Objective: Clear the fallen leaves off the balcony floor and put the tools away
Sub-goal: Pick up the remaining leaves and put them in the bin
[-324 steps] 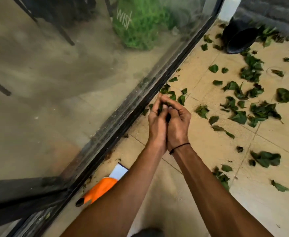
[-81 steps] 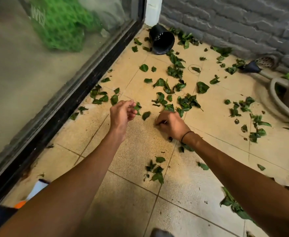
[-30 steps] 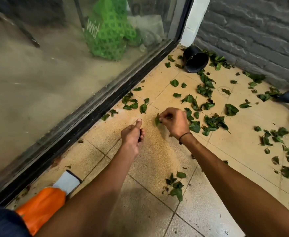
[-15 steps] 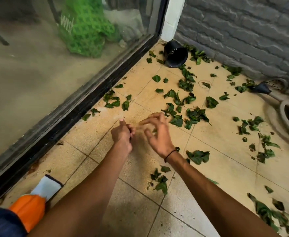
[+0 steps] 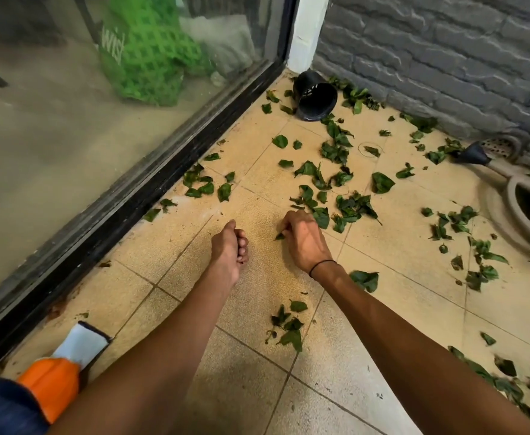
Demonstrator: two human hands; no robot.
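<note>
I am looking down at a beige tiled balcony floor [image 5: 245,381] with torn green fallen leaves [image 5: 348,208] lying scattered across it, thickest toward the grey brick wall [image 5: 445,48]. My right hand [image 5: 303,238] is reaching low over the tiles, fingers curled and pinching a small green leaf scrap [image 5: 279,236] at the near edge of a leaf cluster. My left hand [image 5: 230,251] is hovering beside it, fingers bunched into a loose fist; I cannot tell what it is holding inside. A small heap of leaves [image 5: 287,324] is lying between my forearms. A black plastic flowerpot [image 5: 315,97] is lying tipped on its side in the corner. An orange and white tool [image 5: 66,365] is resting by the glass sliding door [image 5: 100,158].
</note>
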